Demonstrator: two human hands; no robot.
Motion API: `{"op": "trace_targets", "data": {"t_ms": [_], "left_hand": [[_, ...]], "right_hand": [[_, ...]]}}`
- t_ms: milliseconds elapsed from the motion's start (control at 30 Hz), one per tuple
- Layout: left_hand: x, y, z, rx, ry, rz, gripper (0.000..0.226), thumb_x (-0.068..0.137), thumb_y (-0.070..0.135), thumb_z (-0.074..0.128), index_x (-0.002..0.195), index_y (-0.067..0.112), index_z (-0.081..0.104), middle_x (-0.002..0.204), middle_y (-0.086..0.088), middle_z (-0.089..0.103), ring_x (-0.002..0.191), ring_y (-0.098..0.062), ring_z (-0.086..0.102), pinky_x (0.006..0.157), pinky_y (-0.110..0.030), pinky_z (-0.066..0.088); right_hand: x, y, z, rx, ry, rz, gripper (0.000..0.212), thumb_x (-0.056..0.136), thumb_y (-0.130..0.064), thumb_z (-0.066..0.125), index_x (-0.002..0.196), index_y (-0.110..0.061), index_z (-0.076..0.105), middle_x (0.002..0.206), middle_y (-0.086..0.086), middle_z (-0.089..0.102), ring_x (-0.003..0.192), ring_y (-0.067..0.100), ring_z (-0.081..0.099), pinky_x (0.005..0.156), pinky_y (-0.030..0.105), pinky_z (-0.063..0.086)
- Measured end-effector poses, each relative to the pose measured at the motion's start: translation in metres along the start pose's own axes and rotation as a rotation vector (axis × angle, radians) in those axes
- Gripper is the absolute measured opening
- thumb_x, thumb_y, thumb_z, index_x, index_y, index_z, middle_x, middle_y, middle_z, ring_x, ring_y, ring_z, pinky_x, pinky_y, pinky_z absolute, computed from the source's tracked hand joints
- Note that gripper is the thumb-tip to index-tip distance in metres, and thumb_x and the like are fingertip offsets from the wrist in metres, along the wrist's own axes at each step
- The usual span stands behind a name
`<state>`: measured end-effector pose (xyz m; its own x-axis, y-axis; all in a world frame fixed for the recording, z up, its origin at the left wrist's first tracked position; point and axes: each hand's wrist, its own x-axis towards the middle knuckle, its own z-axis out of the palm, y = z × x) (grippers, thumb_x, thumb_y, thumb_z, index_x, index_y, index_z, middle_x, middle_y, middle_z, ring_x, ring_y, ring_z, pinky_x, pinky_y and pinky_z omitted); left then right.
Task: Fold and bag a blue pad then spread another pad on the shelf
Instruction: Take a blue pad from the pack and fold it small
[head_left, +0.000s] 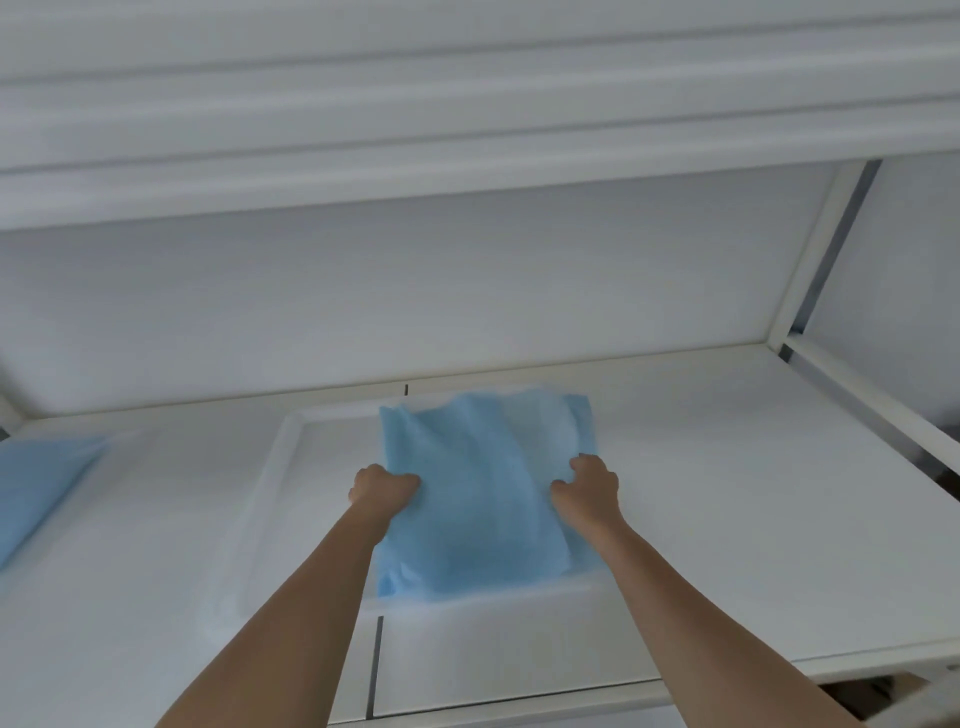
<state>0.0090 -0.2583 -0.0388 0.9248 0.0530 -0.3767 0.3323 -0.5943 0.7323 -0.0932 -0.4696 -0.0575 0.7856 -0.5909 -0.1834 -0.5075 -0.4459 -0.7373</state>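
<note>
**Both hands grip a blue pad over a white tray**

A second blue pad (39, 483) lies at the left edge of the white shelf (727, 493), well apart. Nothing blocks the view, and no writing is legible. The blue pad (483, 499), partly folded and blurred, seems to lie over a shallow white tray (291, 467), long axis running away from the person. The left hand (382, 488) and right hand (589, 488) pinch its side edges.

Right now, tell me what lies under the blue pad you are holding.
Under the blue pad, gripped by the left hand and right hand, a white tray shows at the left and front on the shelf. The covered tray floor cannot be seen.
</note>
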Motion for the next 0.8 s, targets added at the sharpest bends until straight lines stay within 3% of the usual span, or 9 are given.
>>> {"op": "trace_targets", "data": {"t_ms": [67, 133, 200, 300, 467, 600, 700, 800], "left_hand": [[-0.008, 0.010, -0.001, -0.066, 0.020, 0.055, 0.019, 0.074, 0.016, 0.063, 0.064, 0.003, 0.053, 0.069, -0.009, 0.052, 0.059, -0.023, 0.051, 0.054, -0.026, 0.040], [-0.013, 0.022, 0.001, -0.090, 0.034, 0.128, 0.040, 0.078, 0.009, 0.060, 0.049, 0.013, 0.032, 0.053, -0.002, 0.031, 0.047, -0.017, 0.029, 0.048, -0.023, 0.024], [-0.020, 0.035, 0.004, -0.097, 0.058, 0.217, 0.044, 0.078, 0.009, 0.057, 0.050, 0.017, 0.024, 0.054, -0.001, 0.023, 0.049, -0.017, 0.020, 0.050, -0.024, 0.017], [-0.033, 0.057, 0.009, -0.115, 0.050, 0.321, 0.036, 0.075, 0.012, 0.056, 0.053, 0.016, 0.029, 0.060, -0.007, 0.027, 0.056, -0.018, 0.025, 0.053, -0.028, 0.020], [-0.048, 0.091, 0.029, -0.120, 0.029, 0.427, 0.013, 0.068, 0.027, 0.054, 0.065, 0.014, 0.053, 0.075, -0.003, 0.046, 0.066, -0.017, 0.045, 0.061, -0.031, 0.035], [-0.063, 0.115, 0.057, -0.144, -0.015, 0.479, 0.012, 0.072, 0.026, 0.058, 0.074, 0.014, 0.057, 0.084, -0.002, 0.052, 0.076, -0.020, 0.054, 0.071, -0.038, 0.048], [-0.075, 0.129, 0.082, -0.169, -0.086, 0.514, 0.006, 0.078, 0.019, 0.058, 0.076, 0.015, 0.054, 0.084, -0.001, 0.045, 0.075, -0.017, 0.047, 0.071, -0.033, 0.041], [-0.085, 0.140, 0.108, -0.135, -0.198, 0.526, 0.012, 0.067, 0.029, 0.055, 0.074, 0.019, 0.055, 0.080, -0.003, 0.046, 0.073, -0.014, 0.046, 0.068, -0.031, 0.036]], "right_hand": [[0.001, -0.004, -0.002, -0.003, 0.055, -0.046, 0.045, 0.089, -0.010, 0.049, 0.133, -0.002, 0.044, 0.142, 0.009, 0.042, 0.130, 0.030, 0.035, 0.102, 0.036, 0.033], [0.003, -0.008, -0.005, 0.010, 0.112, -0.099, 0.045, 0.089, -0.009, 0.049, 0.133, 0.000, 0.046, 0.143, 0.010, 0.042, 0.130, 0.030, 0.037, 0.103, 0.034, 0.032], [0.005, -0.012, -0.010, 0.050, 0.155, -0.135, 0.046, 0.089, -0.007, 0.048, 0.134, 0.001, 0.045, 0.144, 0.010, 0.041, 0.129, 0.030, 0.037, 0.104, 0.032, 0.031], [0.008, -0.015, -0.022, 0.093, 0.231, -0.177, 0.049, 0.089, -0.005, 0.047, 0.137, 0.002, 0.042, 0.147, 0.009, 0.037, 0.130, 0.030, 0.036, 0.105, 0.032, 0.030], [0.018, -0.010, -0.056, 0.096, 0.334, -0.211, 0.051, 0.087, -0.004, 0.049, 0.137, 0.003, 0.042, 0.149, 0.009, 0.035, 0.129, 0.031, 0.036, 0.102, 0.031, 0.030], [0.024, 0.007, -0.089, 0.085, 0.394, -0.184, 0.053, 0.087, -0.004, 0.049, 0.138, 0.003, 0.039, 0.150, 0.009, 0.032, 0.128, 0.033, 0.036, 0.102, 0.035, 0.032], [0.028, 0.022, -0.115, 0.073, 0.427, -0.145, 0.054, 0.087, -0.006, 0.049, 0.139, 0.001, 0.038, 0.151, 0.007, 0.031, 0.126, 0.034, 0.035, 0.099, 0.042, 0.037], [0.031, 0.037, -0.139, 0.025, 0.440, -0.122, 0.056, 0.087, -0.007, 0.049, 0.141, 0.000, 0.036, 0.152, 0.006, 0.029, 0.127, 0.033, 0.034, 0.099, 0.045, 0.039]]}}
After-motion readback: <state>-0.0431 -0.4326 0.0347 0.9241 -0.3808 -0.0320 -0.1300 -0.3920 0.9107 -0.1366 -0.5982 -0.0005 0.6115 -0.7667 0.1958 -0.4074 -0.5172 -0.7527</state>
